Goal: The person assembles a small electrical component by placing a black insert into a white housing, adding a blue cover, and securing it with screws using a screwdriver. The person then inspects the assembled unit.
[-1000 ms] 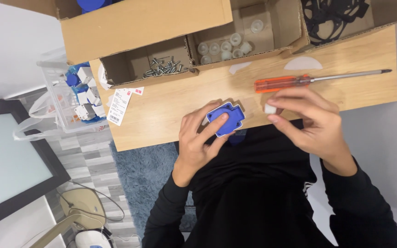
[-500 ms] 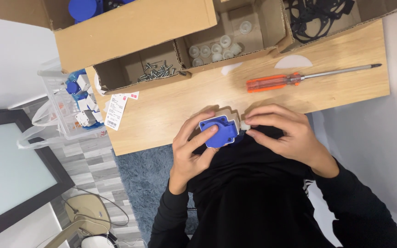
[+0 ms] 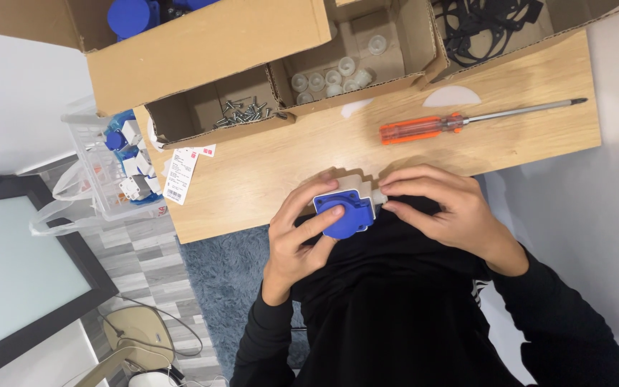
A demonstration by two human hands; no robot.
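**Steady the socket at the table's near edge**

The blue socket housing (image 3: 345, 213) sits at the near edge of the wooden table (image 3: 252, 179). The left hand (image 3: 299, 240) clamps it, thumb across its face. The right hand (image 3: 442, 211) pinches the grey part (image 3: 379, 195) at its right side. Keep both grips firm and the pieces square; the orange screwdriver (image 3: 424, 129) lies farther off.

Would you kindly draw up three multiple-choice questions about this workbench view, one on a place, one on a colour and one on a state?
1. Where does the screwdriver lie?
A. on the wooden table
B. in a box
C. on the rug

2. What colour is its handle?
A. green
B. orange
C. black

3. How is the blue socket part held?
A. by the left hand alone
B. by nobody
C. between the left hand and right hand

Answers: 1 A, it rests on bare wood; 2 B, the grip is orange; 3 C, fingers of both hands touch it.
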